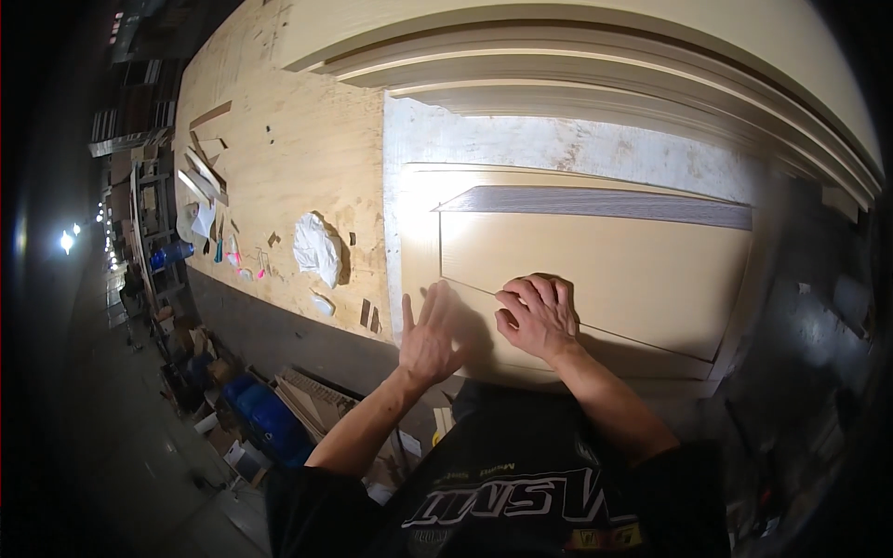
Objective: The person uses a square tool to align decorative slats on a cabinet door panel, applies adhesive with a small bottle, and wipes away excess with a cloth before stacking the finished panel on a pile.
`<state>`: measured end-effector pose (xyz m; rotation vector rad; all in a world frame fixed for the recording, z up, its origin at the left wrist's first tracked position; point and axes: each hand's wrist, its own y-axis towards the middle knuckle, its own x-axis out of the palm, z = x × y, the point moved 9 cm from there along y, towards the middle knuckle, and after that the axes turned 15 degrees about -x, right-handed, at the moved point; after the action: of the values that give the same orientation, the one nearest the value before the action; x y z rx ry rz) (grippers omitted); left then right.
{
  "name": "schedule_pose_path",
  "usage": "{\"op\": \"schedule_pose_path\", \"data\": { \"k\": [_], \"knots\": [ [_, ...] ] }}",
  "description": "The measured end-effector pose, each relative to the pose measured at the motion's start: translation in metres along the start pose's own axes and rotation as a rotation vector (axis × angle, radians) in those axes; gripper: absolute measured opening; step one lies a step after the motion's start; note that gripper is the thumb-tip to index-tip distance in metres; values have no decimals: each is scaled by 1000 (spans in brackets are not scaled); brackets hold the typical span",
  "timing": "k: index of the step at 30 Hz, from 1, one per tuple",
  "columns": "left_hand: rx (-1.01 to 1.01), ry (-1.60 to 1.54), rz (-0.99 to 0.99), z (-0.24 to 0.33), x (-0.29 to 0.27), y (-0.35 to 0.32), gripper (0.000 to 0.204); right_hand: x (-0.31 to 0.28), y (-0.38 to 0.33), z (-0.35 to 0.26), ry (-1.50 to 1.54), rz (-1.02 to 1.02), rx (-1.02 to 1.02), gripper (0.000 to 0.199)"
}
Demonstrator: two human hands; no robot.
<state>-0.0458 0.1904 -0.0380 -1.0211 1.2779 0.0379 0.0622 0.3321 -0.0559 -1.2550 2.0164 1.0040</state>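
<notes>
A cream panel lies flat on a whitish board in front of me, with dark thin lines along its left and near edges. A grey wood-grain strip with a pointed left end runs across its far side. My left hand, smeared by motion, is over the near left corner with its fingers stretched and apart. Just right of it, my right hand rests at the near seam. Its fingers are bent, with thumb and forefinger close together; anything between them is hidden.
Long cream panels are stacked beyond the work. On the plywood table at left lie a crumpled white bag, thin offcuts and small scraps. Below the table's near edge are blue containers and cardboard pieces.
</notes>
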Motion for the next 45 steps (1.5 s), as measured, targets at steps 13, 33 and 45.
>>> {"op": "schedule_pose_path", "data": {
  "k": [13, 33, 45],
  "knots": [
    [-356, -752, 360, -86, 34, 14, 61, -120, -181, 141, 253, 845, 622, 37],
    [-348, -1545, 181, -128, 9, 17, 56, -225, -405, 190, -499, 592, 880, 39],
    [-577, -1391, 287, -220, 46, -51, 55, -157, -57, 75, -449, 319, 222, 53]
  ]
}}
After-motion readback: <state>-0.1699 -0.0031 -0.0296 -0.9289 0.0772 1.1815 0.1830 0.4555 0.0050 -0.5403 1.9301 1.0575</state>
